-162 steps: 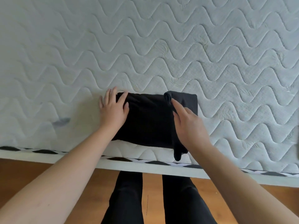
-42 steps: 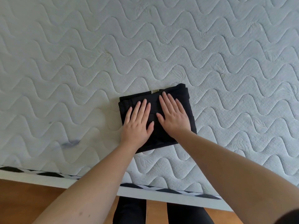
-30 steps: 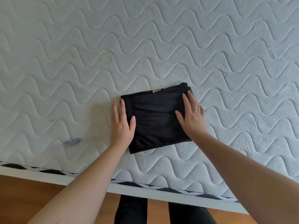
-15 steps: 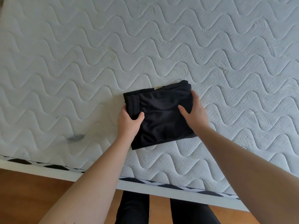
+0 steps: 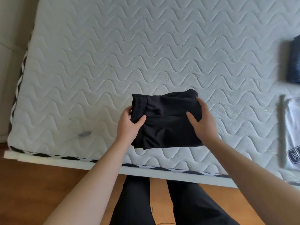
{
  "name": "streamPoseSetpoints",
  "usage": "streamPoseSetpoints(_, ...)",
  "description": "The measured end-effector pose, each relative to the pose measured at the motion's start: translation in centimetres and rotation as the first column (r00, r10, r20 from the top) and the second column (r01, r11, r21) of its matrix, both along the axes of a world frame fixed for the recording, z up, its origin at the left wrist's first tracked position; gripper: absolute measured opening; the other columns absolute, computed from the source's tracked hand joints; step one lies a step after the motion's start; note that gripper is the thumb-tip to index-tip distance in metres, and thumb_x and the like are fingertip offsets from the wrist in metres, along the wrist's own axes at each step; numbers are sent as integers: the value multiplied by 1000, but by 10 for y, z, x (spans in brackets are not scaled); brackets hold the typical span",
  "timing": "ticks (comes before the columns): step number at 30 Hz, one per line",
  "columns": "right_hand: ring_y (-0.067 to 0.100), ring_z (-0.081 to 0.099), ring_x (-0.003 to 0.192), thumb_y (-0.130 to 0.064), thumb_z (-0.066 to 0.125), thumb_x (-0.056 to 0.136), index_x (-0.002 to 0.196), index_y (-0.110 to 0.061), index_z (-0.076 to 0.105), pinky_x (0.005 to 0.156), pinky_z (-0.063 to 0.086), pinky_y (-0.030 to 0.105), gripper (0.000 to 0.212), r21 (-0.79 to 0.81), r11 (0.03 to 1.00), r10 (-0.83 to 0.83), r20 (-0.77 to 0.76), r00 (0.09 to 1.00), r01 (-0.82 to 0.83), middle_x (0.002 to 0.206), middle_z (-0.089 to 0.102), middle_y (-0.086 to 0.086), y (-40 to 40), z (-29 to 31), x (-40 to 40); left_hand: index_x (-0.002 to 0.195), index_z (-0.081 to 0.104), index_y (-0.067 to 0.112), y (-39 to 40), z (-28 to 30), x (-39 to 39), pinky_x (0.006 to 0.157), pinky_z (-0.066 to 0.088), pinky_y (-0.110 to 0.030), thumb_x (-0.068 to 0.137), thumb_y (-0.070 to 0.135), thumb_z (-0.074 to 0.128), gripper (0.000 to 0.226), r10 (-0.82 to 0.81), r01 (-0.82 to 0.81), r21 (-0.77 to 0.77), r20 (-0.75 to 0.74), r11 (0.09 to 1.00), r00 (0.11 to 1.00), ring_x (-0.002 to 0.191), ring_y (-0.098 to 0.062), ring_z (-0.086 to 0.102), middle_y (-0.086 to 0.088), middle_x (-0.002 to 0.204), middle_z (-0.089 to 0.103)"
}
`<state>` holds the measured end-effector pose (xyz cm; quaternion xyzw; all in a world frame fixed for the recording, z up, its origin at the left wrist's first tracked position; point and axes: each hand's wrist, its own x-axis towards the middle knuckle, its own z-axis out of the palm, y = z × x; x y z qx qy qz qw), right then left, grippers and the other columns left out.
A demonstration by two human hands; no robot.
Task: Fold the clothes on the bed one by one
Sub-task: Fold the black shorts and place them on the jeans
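A black garment (image 5: 165,117), folded into a compact rectangle with its elastic waistband at the left, is held a little above the white quilted mattress (image 5: 97,65). My left hand (image 5: 129,125) grips its left edge, thumb on top and fingers underneath. My right hand (image 5: 203,122) grips the right edge the same way. Both forearms reach in from the bottom of the view.
At the right edge lie a folded dark blue garment (image 5: 294,62) and, nearer me, a folded white garment with dark letters (image 5: 292,135). The mattress's left edge and corner show at left. A wooden floor (image 5: 40,184) and my black-clad legs are below.
My hands went from pressing flat on the folded black garment to gripping its two sides and lifting it. The view widened, and the garments at right came into sight.
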<state>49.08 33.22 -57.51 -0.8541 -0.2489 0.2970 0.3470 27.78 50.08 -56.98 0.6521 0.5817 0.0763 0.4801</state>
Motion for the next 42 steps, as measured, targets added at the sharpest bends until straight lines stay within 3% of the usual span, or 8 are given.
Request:
streamPoseSetpoints(4, 0, 47, 116, -42, 62, 91, 140, -50, 31, 95, 37, 23, 58, 57, 998, -22, -4, 1000, 22, 135, 50, -22, -49, 63, -1, 127, 49, 39, -36, 64, -5, 77, 46, -15, 77, 48, 77, 58, -31, 33, -32, 58, 999, 998, 83, 19, 59, 29, 105, 60)
streamPoseSetpoints(8, -9, 47, 116, -36, 64, 91, 135, -53, 35, 93, 36, 12, 56, 156, 985, -79, -2, 997, 78, 132, 50, -31, -100, 118, -7, 110, 54, 50, -74, 121, -10, 89, 55, -31, 68, 60, 74, 47, -13, 28, -88, 165, 996, 986, 93, 8, 65, 29, 103, 67)
streamPoseSetpoints(12, -7, 51, 117, -35, 67, 89, 133, -55, 38, 95, 39, 16, 56, 229, 963, -145, -1, 989, 141, 129, 55, -28, -138, 157, -15, 118, 53, 52, -99, 162, -14, 93, 55, -41, 67, 58, 80, 58, -27, 62, -114, 285, 992, 958, 100, -3, 68, 20, 109, 70)
streamPoseSetpoints(19, -15, 52, 109, -32, 69, 87, 133, -50, 44, 83, 34, -5, 55, 320, 916, -279, 80, 957, 241, 122, 54, -38, -177, 197, -52, 128, 43, 57, -113, 207, -28, 94, 53, -42, 70, 56, 79, 69, -188, 203, 3, 392, 979, 900, 102, -7, 68, 14, 109, 71)
streamPoseSetpoints(27, -9, 57, 106, -29, 70, 88, 130, -49, 47, 87, 40, 3, 52, 348, 856, -448, 128, 885, 383, 116, 58, -37, -220, 231, -131, 126, 41, 62, -135, 232, -65, 92, 55, -40, 69, 65, 71, 65, -349, 352, 69, 403, 933, 846, 100, -2, 66, 19, 110, 67)
streamPoseSetpoints(31, -2, 58, 110, -28, 70, 88, 130, -48, 47, 95, 44, 21, 52, 345, 818, -532, 147, 834, 461, 121, 62, -21, -257, 250, -163, 127, 43, 60, -159, 247, -68, 94, 55, -44, 70, 62, 72, 64, -421, 441, 62, 441, 895, 793, 105, -11, 66, 13, 114, 67)
streamPoseSetpoints(38, -9, 55, 110, -33, 69, 87, 132, -50, 46, 92, 41, 16, 53, 361, 727, -673, 208, 709, 584, 121, 57, -34, -345, 277, -195, 121, 44, 65, -227, 269, -48, 89, 57, -37, 78, 52, 75, 54, -565, 620, 64, 491, 782, 663, 95, 4, 65, 25, 105, 67)
streamPoseSetpoints(42, -13, 50, 113, -34, 68, 88, 134, -46, 45, 91, 38, 10, 53, 376, 668, -740, 242, 627, 643, 122, 54, -36, -401, 288, -209, 122, 42, 66, -277, 282, -31, 93, 55, -35, 78, 52, 75, 57, -667, 737, 78, 498, 671, 554, 106, -2, 64, 17, 117, 65)
